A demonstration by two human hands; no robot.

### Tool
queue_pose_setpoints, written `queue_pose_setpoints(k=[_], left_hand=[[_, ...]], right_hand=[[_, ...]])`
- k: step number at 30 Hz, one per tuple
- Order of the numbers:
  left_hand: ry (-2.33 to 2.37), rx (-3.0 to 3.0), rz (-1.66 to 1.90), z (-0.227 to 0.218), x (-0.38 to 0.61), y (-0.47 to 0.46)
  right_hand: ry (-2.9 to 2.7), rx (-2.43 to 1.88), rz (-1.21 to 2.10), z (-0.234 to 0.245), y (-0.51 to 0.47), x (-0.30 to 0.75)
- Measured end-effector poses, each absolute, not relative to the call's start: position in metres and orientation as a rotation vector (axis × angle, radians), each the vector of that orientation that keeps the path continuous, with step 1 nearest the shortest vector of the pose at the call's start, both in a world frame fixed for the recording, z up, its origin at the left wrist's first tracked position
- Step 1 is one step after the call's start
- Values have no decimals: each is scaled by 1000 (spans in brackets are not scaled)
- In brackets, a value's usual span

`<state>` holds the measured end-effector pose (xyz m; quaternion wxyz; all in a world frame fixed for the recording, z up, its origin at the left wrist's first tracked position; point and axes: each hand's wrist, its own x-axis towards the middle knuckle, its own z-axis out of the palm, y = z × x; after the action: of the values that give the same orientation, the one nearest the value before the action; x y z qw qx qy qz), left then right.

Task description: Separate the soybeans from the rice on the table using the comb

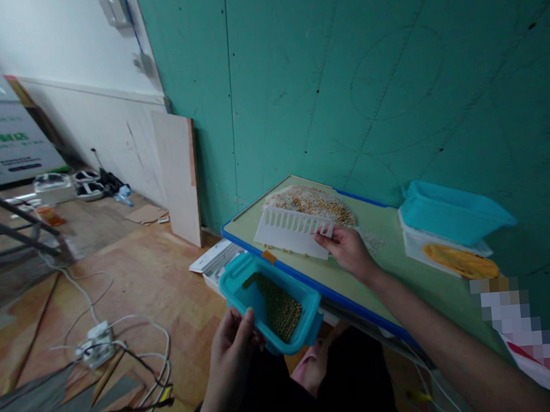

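My left hand (233,346) grips the near left rim of a turquoise plastic container (236,284), held tilted beside the table's front edge. Small round green and yellowish beans (283,310) lie in it, heaped toward its right side. In my right hand (352,251) is a white slotted plastic strip (281,234), pinched at its right end and held over the tabletop (398,263). Just behind the strip spreads a pile of mixed yellow beans and white grains (310,200). A few beans (288,252) sit along the strip's near edge, close to the table edge.
A second turquoise container (451,211) and a yellow cloth-like item (460,261) rest at the table's right. The green wall (322,81) rises behind. A board (180,175) leans at left. A power strip (98,344) and cables lie on the floor.
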<state>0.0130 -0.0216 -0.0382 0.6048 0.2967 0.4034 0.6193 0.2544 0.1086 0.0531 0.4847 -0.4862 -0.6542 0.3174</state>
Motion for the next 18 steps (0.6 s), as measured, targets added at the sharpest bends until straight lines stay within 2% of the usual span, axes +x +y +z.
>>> queue_pose_setpoints(k=[18], left_hand=[[965, 661, 1484, -31, 14, -23]], right_hand=[[-1607, -1188, 794, 63, 83, 249]])
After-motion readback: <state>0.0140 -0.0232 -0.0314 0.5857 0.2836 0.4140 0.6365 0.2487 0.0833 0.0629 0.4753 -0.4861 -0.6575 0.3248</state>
